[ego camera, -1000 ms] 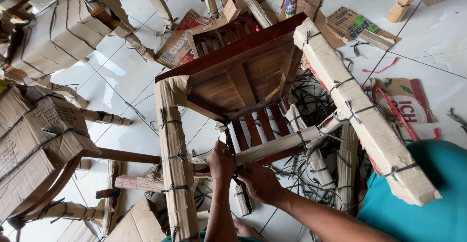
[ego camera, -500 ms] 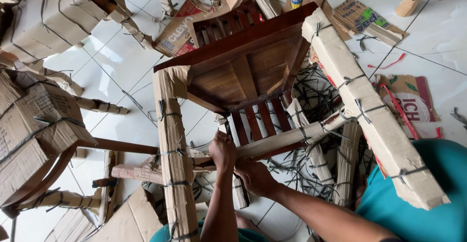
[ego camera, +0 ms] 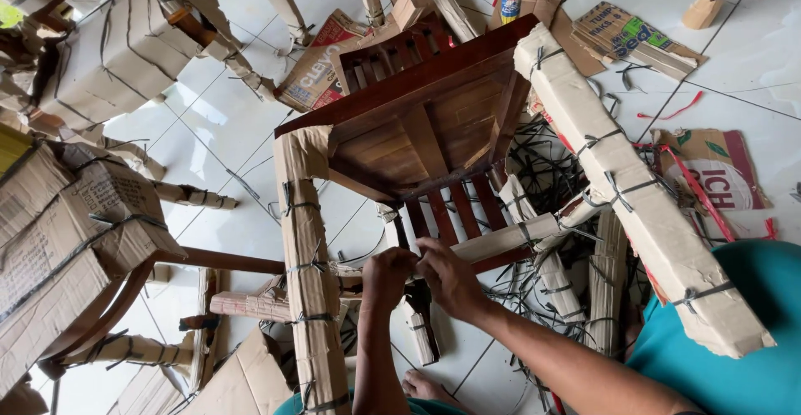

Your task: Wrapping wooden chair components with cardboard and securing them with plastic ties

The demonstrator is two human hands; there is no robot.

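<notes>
A dark brown wooden chair (ego camera: 417, 123) lies tilted on the white tile floor, its underside toward me. Two of its legs are wrapped in cardboard tied with black straps: one at the left (ego camera: 309, 273), one at the right (ego camera: 634, 190). A cardboard-wrapped crossbar (ego camera: 501, 238) runs between them. My left hand (ego camera: 385, 277) and my right hand (ego camera: 448, 275) meet at the left end of this crossbar, fingers closed on the wrapping there. What exactly they pinch is hidden by the fingers.
Other cardboard-wrapped chairs stand at the left (ego camera: 75, 231) and top left (ego camera: 117, 48). Flattened printed cardboard pieces (ego camera: 709, 169) and a heap of cut black straps (ego camera: 542, 165) litter the floor. My teal-clad knee (ego camera: 717, 332) is at bottom right; my foot (ego camera: 425, 388) rests below the hands.
My right hand has moved up from below the crossbar to its end, beside the left hand. The view has shifted slightly; the chair stays where it was.
</notes>
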